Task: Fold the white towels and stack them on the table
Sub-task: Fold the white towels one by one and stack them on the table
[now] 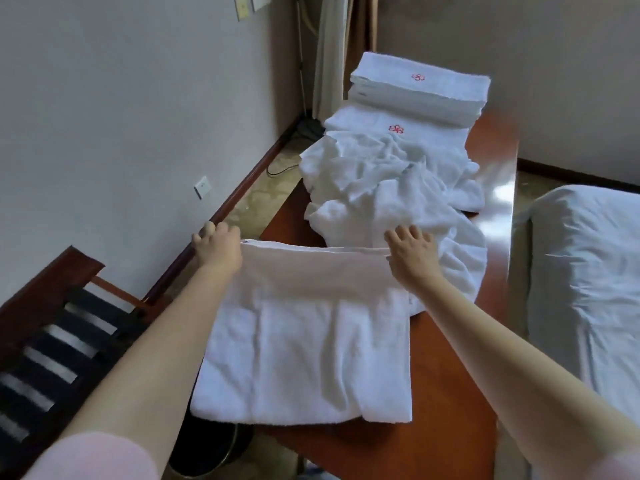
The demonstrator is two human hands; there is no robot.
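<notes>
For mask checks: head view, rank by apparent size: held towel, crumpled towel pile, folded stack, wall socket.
1. held towel and crumpled towel pile: alike; towel is nearer, so unranked.
2. folded stack, farthest.
3. wall socket.

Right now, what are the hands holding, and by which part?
Left hand and right hand grip a white towel by its two far corners.

1 head-worn wide-angle camera looks forward and down along the worktop [446,393], close behind the left grip [217,244] and right grip [410,252] on the towel [304,341], far wall [519,46] beyond them.
</notes>
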